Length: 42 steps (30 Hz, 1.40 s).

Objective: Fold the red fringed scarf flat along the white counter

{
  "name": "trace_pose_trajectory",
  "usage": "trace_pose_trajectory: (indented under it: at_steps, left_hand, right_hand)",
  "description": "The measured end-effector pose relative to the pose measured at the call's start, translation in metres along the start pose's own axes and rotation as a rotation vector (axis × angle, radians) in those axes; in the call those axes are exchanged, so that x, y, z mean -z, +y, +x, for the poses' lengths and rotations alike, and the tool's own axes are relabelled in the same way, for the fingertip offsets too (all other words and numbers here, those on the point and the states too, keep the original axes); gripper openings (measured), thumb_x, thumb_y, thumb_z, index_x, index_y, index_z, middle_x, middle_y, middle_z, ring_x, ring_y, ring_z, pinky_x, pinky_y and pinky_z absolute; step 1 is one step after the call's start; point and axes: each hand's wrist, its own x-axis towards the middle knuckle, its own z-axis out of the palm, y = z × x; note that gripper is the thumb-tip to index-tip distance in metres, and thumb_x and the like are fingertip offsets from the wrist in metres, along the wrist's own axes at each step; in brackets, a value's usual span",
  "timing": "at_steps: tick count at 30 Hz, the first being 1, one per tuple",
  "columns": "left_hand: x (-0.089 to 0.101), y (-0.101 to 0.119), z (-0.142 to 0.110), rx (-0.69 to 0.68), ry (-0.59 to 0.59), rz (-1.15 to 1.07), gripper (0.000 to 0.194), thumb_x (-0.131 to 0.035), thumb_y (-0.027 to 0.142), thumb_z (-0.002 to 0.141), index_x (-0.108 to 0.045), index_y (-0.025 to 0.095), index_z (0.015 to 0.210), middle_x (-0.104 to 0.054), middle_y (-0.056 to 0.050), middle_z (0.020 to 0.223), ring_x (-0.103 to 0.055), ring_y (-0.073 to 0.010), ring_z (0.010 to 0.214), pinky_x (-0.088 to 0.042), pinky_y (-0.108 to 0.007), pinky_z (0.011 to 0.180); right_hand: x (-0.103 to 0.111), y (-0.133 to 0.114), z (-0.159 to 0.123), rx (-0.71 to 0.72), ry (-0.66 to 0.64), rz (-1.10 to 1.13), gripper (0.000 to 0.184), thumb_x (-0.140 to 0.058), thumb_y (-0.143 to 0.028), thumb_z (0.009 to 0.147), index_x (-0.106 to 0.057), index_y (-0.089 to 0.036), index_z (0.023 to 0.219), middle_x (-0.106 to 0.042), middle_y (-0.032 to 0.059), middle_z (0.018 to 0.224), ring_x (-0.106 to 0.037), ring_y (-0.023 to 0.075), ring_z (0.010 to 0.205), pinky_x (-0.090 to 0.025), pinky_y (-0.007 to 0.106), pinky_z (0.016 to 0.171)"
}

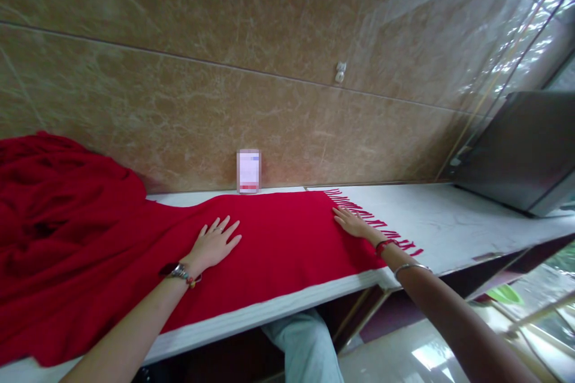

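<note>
On the white counter (pixel 431 215), the red cloth (pixel 287 239) lies spread flat under your hands, its bunched part at the left and its fringe (pixel 368 218) toward the right. Your left hand (pixel 212 245) rests palm-down on the cloth, fingers spread — nothing gripped; your right hand (pixel 353 224) lies flat by the fringed end, also released. Phone-like blurred rectangle (pixel 248 172) stands upright at the wall (pixel 188 114), just beyond the cloth's far edge — grey metallic box (pixel 516 149) farther right.

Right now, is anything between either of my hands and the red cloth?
Nothing visible is: your left hand and right hand both lie spread on the red cloth. The blurred upright object is beyond its far edge, by the wall.
</note>
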Motion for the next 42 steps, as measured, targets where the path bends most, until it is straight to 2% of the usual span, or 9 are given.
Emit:
trace_pose_trajectory:
  at_steps: [4, 6, 10, 13, 18, 30, 33, 37, 42]
  left_hand:
    - [0.010, 0.005, -0.006, -0.021, 0.038, 0.040, 0.052, -0.027, 0.048, 0.087, -0.032, 0.027, 0.134, -0.021, -0.007, 0.144, -0.013, -0.0283, 0.132, -0.014, -0.051, 0.103]
    - [0.017, 0.012, -0.013, -0.036, 0.051, 0.054, 0.053, -0.027, 0.049, 0.087, -0.033, 0.026, 0.134, -0.019, -0.007, 0.145, -0.010, -0.0284, 0.133, -0.012, -0.053, 0.102]
    - [0.022, 0.025, -0.035, -0.019, -0.105, 0.011, 0.064, -0.029, 0.058, 0.082, -0.026, 0.026, 0.137, -0.016, -0.006, 0.145, -0.008, -0.0316, 0.132, -0.015, -0.056, 0.101]
    - [0.016, 0.026, -0.049, -0.035, -0.167, 0.019, 0.065, -0.029, 0.059, 0.082, -0.024, 0.026, 0.137, -0.015, -0.005, 0.145, -0.009, -0.0316, 0.132, -0.015, -0.055, 0.101]
    - [0.006, 0.022, -0.058, -0.089, -0.062, 0.040, 0.058, -0.032, 0.053, 0.083, -0.028, 0.028, 0.136, -0.019, -0.004, 0.145, -0.013, -0.0308, 0.132, -0.014, -0.052, 0.103]
    - [0.004, 0.021, -0.057, -0.103, -0.028, 0.046, 0.057, -0.034, 0.050, 0.084, -0.027, 0.028, 0.136, -0.020, -0.004, 0.144, -0.015, -0.0311, 0.131, -0.016, -0.053, 0.102]
    - [0.003, 0.019, -0.056, -0.108, -0.022, 0.046, 0.057, -0.034, 0.051, 0.084, -0.027, 0.028, 0.136, -0.020, -0.005, 0.144, -0.015, -0.0312, 0.131, -0.016, -0.053, 0.101]
    - [0.011, 0.025, -0.059, -0.130, -0.009, 0.052, 0.055, -0.032, 0.048, 0.085, -0.028, 0.027, 0.135, -0.020, -0.005, 0.144, -0.013, -0.0301, 0.132, -0.015, -0.052, 0.102]
    - [0.019, 0.042, -0.067, -0.182, -0.070, 0.014, 0.054, -0.026, 0.048, 0.087, -0.026, 0.027, 0.136, -0.018, -0.003, 0.145, -0.012, -0.0287, 0.132, -0.016, -0.052, 0.102]
  right_hand:
    - [0.014, -0.061, -0.009, 0.066, 0.099, 0.062, 0.049, -0.020, -0.033, 0.092, -0.024, -0.017, 0.138, -0.022, 0.0106, 0.143, -0.014, 0.0240, 0.132, -0.023, 0.050, 0.102]
    - [0.020, -0.109, -0.021, 0.236, 0.165, 0.164, 0.050, -0.020, -0.037, 0.091, -0.023, -0.018, 0.138, -0.022, 0.0106, 0.144, -0.015, 0.0245, 0.132, -0.023, 0.051, 0.101]
    - [0.024, -0.195, -0.047, 0.473, 0.161, 0.248, 0.057, -0.023, -0.047, 0.090, -0.023, -0.015, 0.138, -0.023, 0.0119, 0.143, -0.016, 0.0261, 0.131, -0.020, 0.052, 0.103]
    - [0.022, -0.222, -0.058, 0.520, 0.122, 0.262, 0.059, -0.025, -0.047, 0.089, -0.025, -0.014, 0.137, -0.024, 0.0129, 0.143, -0.018, 0.0263, 0.131, -0.019, 0.052, 0.103]
    - [0.019, -0.197, -0.061, 0.507, 0.087, 0.184, 0.054, -0.024, -0.045, 0.090, -0.028, -0.018, 0.136, -0.027, 0.0091, 0.142, -0.023, 0.0256, 0.129, -0.019, 0.051, 0.103]
    - [-0.005, -0.022, -0.053, 0.078, 0.015, 0.019, 0.049, -0.014, -0.040, 0.092, -0.020, -0.026, 0.138, -0.022, 0.0049, 0.144, -0.016, 0.0225, 0.132, -0.022, 0.053, 0.100]
    - [-0.005, 0.004, -0.055, -0.036, 0.017, 0.014, 0.048, -0.015, -0.039, 0.092, -0.023, -0.025, 0.138, -0.024, 0.0071, 0.143, -0.017, 0.0255, 0.131, -0.023, 0.059, 0.098]
    - [0.007, -0.021, -0.061, -0.047, 0.065, 0.070, 0.049, -0.017, -0.039, 0.092, -0.025, -0.023, 0.137, -0.023, 0.0081, 0.144, -0.012, 0.0255, 0.132, -0.017, 0.058, 0.100]
    - [0.025, -0.129, -0.075, 0.252, 0.091, 0.240, 0.058, -0.022, -0.050, 0.089, -0.022, -0.019, 0.138, -0.019, 0.0089, 0.145, -0.011, 0.0247, 0.133, -0.015, 0.054, 0.103]
